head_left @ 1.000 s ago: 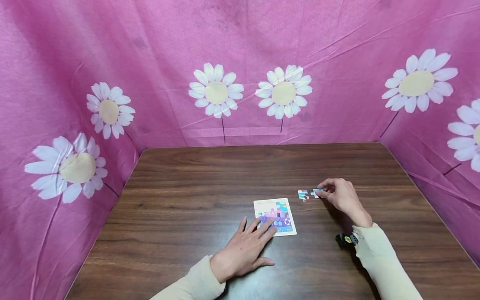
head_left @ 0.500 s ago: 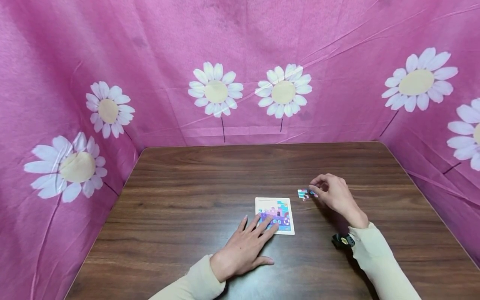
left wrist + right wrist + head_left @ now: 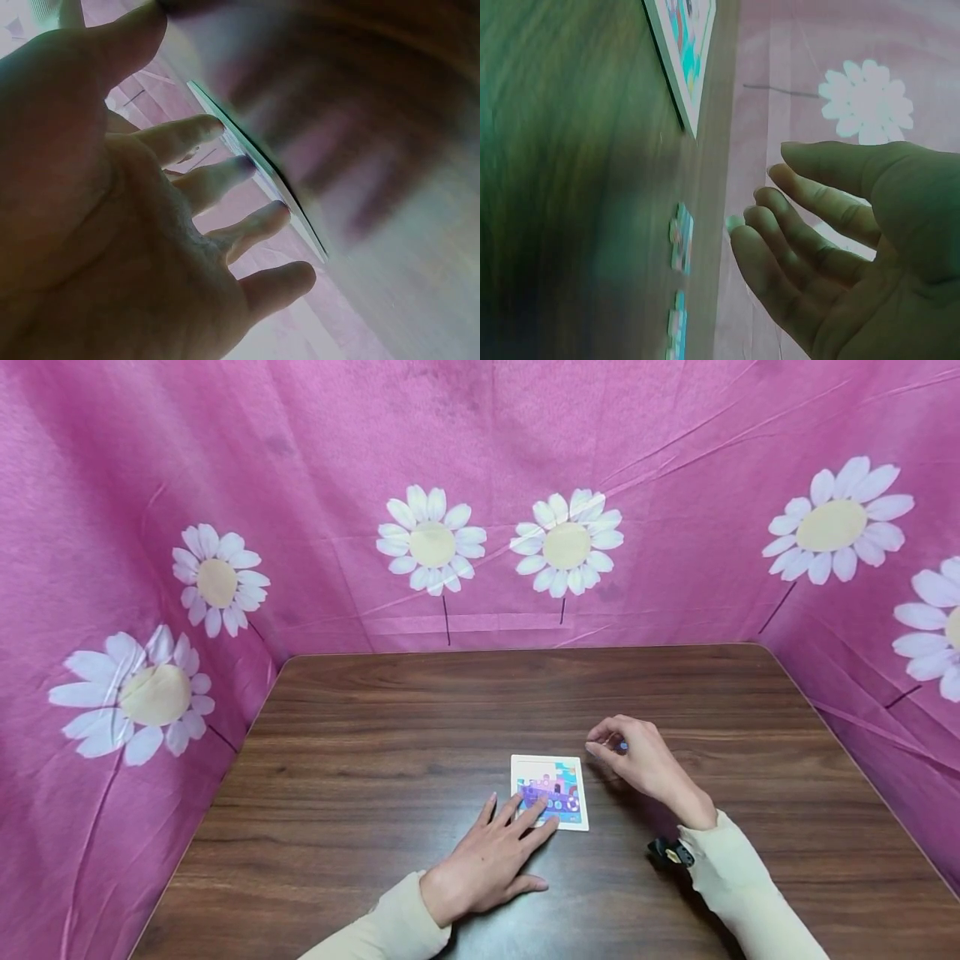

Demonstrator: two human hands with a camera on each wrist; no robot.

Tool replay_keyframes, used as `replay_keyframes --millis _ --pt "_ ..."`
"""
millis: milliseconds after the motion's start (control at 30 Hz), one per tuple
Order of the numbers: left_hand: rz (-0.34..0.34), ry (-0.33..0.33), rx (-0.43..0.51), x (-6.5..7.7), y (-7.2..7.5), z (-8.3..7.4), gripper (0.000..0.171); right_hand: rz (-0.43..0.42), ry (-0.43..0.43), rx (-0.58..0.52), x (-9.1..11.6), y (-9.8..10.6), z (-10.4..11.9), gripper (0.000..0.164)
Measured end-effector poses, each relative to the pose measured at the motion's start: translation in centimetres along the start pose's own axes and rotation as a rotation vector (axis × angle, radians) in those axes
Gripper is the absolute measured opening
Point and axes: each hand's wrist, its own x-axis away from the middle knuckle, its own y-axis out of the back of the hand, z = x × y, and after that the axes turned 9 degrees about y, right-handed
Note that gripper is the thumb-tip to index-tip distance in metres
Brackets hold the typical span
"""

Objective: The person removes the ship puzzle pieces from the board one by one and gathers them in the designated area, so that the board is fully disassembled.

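A white-framed jigsaw puzzle point(image 3: 534, 760) with a purple ship picture lies flat on the table; bare pale backing shows at its upper left. My left hand point(image 3: 487, 864) rests spread out, fingertips on the puzzle's lower part. In the left wrist view those straight fingers point(image 3: 259, 227) reach its edge. My right hand point(image 3: 654, 768) hovers right of the puzzle, fingers loosely bent and apart from the thumb. Two loose puzzle pieces point(image 3: 681, 238) lie on the table in the right wrist view, untouched by it. In the head view that hand hides most of them.
The brown wooden table point(image 3: 360, 710) reaches back to a pink curtain point(image 3: 322, 485) printed with white daisies, which stands around its back and sides. A black device point(image 3: 670, 853) is strapped at my right wrist.
My right hand has moved left, from the far loose puzzle piece over both pieces toward the puzzle. It touched the right piece earlier and is now off it. My left hand has stayed in place.
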Motion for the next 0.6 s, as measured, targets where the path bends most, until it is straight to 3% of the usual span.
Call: replay_keyframes --millis 300,600 --pt "0.023 0.006 0.024 -0.1 -0.1 0.1 0.077 0.069 -0.014 -0.045 -0.1 -1.2 0.5 0.005" --pt "0.048 0.007 0.043 -0.1 -0.1 0.2 0.076 0.122 0.093 -0.090 0.1 -2.4 1.2 0.009"
